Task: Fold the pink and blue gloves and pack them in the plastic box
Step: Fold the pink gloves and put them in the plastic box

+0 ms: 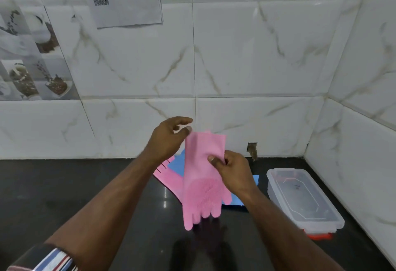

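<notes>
1. Leftmost, a striped sleeve [53,259] shows at the bottom corner, over the dark bench [64,195].
2. Next, the left hand [169,138] is raised above the bench, its thumb and fingers pinching the top left corner of the pink glove [202,176] at the cuff.
3. That pink glove hangs in the air between both hands, cuff up, bristled palm facing the camera, fingers pointing down toward the near edge of the bench.
4. Beneath it, a second pink glove [168,177] lies flat on the bench, partly over a blue glove [177,161]; more blue [256,179] shows beyond the right wrist.
5. Then the right hand [229,168] grips the hanging glove's right edge, thumb pressed on its front, fingers curled behind.
6. Farthest right, the plastic box [304,198] sits open-topped near the bench's right edge, by the tiled wall [246,56] corner, well apart from the gloves.
</notes>
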Demonstrator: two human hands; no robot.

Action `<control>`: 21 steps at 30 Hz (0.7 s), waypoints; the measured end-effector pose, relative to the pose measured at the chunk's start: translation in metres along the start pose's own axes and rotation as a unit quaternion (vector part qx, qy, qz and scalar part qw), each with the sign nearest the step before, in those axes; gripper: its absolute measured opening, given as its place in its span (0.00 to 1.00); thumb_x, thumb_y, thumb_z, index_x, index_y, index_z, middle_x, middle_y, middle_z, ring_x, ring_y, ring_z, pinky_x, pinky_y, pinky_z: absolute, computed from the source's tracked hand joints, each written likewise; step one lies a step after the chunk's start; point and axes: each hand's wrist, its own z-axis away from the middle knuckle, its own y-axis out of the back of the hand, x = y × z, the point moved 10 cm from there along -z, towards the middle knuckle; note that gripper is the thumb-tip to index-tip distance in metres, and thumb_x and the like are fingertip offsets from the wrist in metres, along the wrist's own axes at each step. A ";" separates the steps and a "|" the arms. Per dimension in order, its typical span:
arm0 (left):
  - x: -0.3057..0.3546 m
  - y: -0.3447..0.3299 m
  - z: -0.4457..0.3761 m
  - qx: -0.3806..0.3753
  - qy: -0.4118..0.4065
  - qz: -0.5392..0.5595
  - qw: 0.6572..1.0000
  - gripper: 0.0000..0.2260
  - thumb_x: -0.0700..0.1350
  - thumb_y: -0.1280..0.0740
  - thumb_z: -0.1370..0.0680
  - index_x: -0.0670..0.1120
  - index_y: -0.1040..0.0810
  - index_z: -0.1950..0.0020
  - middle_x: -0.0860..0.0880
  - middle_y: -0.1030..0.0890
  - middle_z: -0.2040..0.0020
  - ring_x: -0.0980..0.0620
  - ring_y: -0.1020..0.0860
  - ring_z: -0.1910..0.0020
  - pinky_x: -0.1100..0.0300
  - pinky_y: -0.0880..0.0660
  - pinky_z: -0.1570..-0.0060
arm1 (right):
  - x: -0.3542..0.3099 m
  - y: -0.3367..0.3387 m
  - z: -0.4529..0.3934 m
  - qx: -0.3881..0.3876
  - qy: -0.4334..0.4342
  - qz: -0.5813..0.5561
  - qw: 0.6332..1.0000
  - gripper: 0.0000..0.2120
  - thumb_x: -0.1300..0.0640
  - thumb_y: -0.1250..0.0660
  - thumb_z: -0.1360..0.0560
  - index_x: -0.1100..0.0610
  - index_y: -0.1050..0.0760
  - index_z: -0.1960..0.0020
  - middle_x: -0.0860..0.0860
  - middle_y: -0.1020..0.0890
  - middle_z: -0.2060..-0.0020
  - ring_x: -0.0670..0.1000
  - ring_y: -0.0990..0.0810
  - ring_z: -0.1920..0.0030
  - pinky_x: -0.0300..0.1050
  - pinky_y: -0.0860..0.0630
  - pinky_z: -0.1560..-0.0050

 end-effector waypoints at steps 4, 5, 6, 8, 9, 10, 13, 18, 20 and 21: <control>0.023 -0.046 0.019 -0.178 -0.056 -0.066 0.980 0.22 0.56 0.31 0.22 0.56 0.26 0.28 0.59 0.24 0.31 0.62 0.29 0.32 0.65 0.36 0.33 | -0.019 -0.008 -0.002 -0.070 0.045 0.048 0.995 0.12 0.47 0.33 0.22 0.55 0.19 0.53 0.49 0.16 0.61 0.48 0.19 0.60 0.43 0.23 0.58; 0.021 -0.053 0.021 -0.201 -0.050 -0.073 0.976 0.25 0.56 0.31 0.22 0.56 0.28 0.26 0.58 0.24 0.32 0.61 0.29 0.32 0.63 0.36 0.32 | -0.023 -0.011 -0.001 -0.089 0.056 0.049 0.993 0.09 0.48 0.33 0.22 0.53 0.19 0.54 0.47 0.17 0.63 0.46 0.20 0.62 0.40 0.24 0.60; 0.020 -0.058 0.022 -0.218 -0.044 -0.069 0.972 0.25 0.56 0.31 0.22 0.56 0.29 0.26 0.57 0.22 0.35 0.59 0.27 0.34 0.61 0.35 0.32 | -0.027 -0.011 0.000 -0.104 0.064 0.050 0.991 0.09 0.50 0.33 0.22 0.52 0.20 0.57 0.46 0.20 0.67 0.45 0.22 0.66 0.38 0.27 0.63; 0.021 -0.063 0.024 -0.238 -0.036 -0.043 0.970 0.21 0.53 0.30 0.22 0.55 0.25 0.29 0.55 0.17 0.46 0.56 0.21 0.41 0.59 0.30 0.35 | -0.027 -0.009 0.000 -0.116 0.063 0.054 0.990 0.13 0.51 0.32 0.21 0.50 0.25 0.64 0.45 0.28 0.74 0.43 0.31 0.74 0.33 0.35 0.69; 0.023 -0.064 0.024 -0.238 -0.042 -0.038 0.970 0.17 0.51 0.30 0.21 0.53 0.22 0.33 0.53 0.17 0.51 0.54 0.20 0.45 0.56 0.27 0.38 | -0.026 -0.007 0.000 -0.116 0.058 0.059 0.990 0.15 0.51 0.32 0.21 0.51 0.27 0.66 0.45 0.30 0.76 0.43 0.34 0.75 0.32 0.37 0.71; 0.027 -0.065 0.023 -0.233 -0.055 -0.039 0.970 0.12 0.49 0.30 0.21 0.52 0.19 0.38 0.50 0.17 0.53 0.51 0.20 0.48 0.53 0.26 0.40 | -0.024 -0.005 0.000 -0.117 0.054 0.066 0.989 0.15 0.50 0.33 0.21 0.53 0.27 0.65 0.45 0.30 0.75 0.43 0.34 0.74 0.33 0.37 0.70; 0.036 -0.065 0.022 -0.222 -0.080 -0.012 0.972 0.06 0.44 0.29 0.22 0.48 0.18 0.45 0.49 0.18 0.49 0.51 0.21 0.48 0.50 0.24 0.43 | -0.022 -0.005 0.002 -0.131 0.053 0.081 0.987 0.15 0.48 0.34 0.21 0.58 0.24 0.60 0.52 0.25 0.70 0.46 0.30 0.70 0.39 0.32 0.66; 0.036 -0.085 0.034 -0.313 -0.050 0.008 0.948 0.18 0.46 0.34 0.18 0.59 0.28 0.30 0.58 0.25 0.31 0.59 0.29 0.32 0.57 0.31 0.32 | -0.028 -0.005 0.007 -0.170 0.070 0.065 0.981 0.14 0.49 0.34 0.21 0.56 0.25 0.62 0.47 0.27 0.71 0.45 0.31 0.71 0.38 0.33 0.66; 0.036 -0.084 0.033 -0.304 -0.045 0.017 0.951 0.08 0.45 0.33 0.19 0.49 0.21 0.41 0.50 0.18 0.40 0.57 0.22 0.42 0.53 0.26 0.38 | -0.025 -0.004 0.006 -0.174 0.067 0.057 0.981 0.17 0.49 0.33 0.21 0.63 0.24 0.58 0.52 0.24 0.68 0.49 0.29 0.69 0.45 0.30 0.64; 0.039 -0.080 0.030 -0.281 -0.052 0.017 0.958 0.06 0.45 0.32 0.20 0.44 0.20 0.46 0.47 0.17 0.44 0.56 0.22 0.48 0.51 0.25 0.41 | -0.021 -0.003 0.006 -0.174 0.061 0.049 0.982 0.16 0.49 0.33 0.21 0.63 0.23 0.55 0.53 0.20 0.65 0.52 0.24 0.66 0.49 0.25 0.61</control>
